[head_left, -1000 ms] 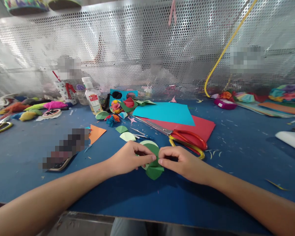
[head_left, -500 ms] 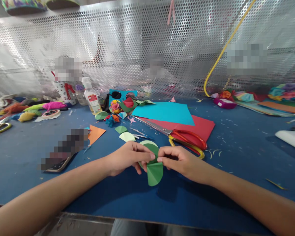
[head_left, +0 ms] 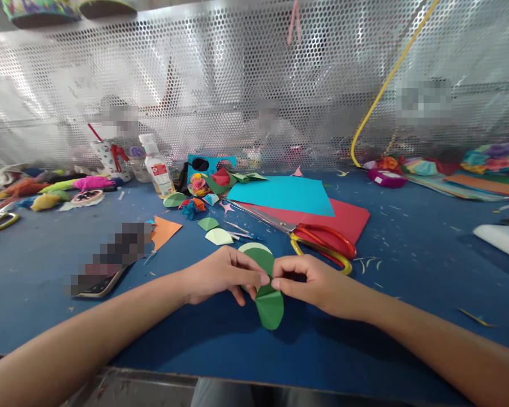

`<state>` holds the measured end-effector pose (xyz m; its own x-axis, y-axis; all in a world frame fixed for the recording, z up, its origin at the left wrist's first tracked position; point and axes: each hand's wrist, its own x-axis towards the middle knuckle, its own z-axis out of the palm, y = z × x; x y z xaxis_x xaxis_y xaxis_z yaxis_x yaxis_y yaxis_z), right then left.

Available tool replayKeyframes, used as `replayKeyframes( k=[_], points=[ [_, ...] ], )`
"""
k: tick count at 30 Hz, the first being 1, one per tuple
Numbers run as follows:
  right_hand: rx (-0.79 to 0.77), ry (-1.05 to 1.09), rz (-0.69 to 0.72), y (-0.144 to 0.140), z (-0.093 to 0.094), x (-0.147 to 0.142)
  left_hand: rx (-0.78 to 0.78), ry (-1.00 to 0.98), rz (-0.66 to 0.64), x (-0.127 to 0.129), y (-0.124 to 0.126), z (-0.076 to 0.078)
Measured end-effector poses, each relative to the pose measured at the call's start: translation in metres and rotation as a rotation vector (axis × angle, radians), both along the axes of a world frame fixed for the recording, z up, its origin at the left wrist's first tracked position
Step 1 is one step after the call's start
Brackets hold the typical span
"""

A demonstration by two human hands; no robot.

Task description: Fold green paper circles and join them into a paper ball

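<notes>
Pinching dark green round paper pieces (head_left: 268, 299) between left hand (head_left: 220, 274) and right hand (head_left: 311, 280), fingertips pressed together, near front edge of blue tabletop (head_left: 407, 265); red-and-yellow-handled scissors (head_left: 318, 240) just behind, on red paper sheet (head_left: 348, 217).

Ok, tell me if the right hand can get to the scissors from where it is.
Probably yes: the scissors lie uncovered just beyond the right hand, but it is pinching the green paper together with the left hand.

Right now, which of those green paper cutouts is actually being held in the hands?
The dark green rounded piece, pinched between left hand and right hand. The paler ones lie loose on the blue table.
</notes>
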<state>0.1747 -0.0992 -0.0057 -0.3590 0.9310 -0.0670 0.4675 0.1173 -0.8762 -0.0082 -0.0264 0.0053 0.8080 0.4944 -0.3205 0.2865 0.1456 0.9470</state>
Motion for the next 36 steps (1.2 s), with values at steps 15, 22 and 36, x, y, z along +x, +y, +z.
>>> replayKeyframes(
  k=[15,22,36],
  points=[
    [0.107,-0.071,0.01,-0.0046,0.0019,-0.0026,0.107,0.013,0.0,0.0015,-0.0042,0.0009],
    [0.144,-0.076,0.006,-0.0049,0.0028,-0.0038,0.129,0.026,0.034,0.0021,-0.004,0.0005],
    [0.134,-0.075,0.017,-0.0052,0.0032,-0.0022,0.12,0.015,0.032,0.0008,-0.0024,-0.002]
  ],
)
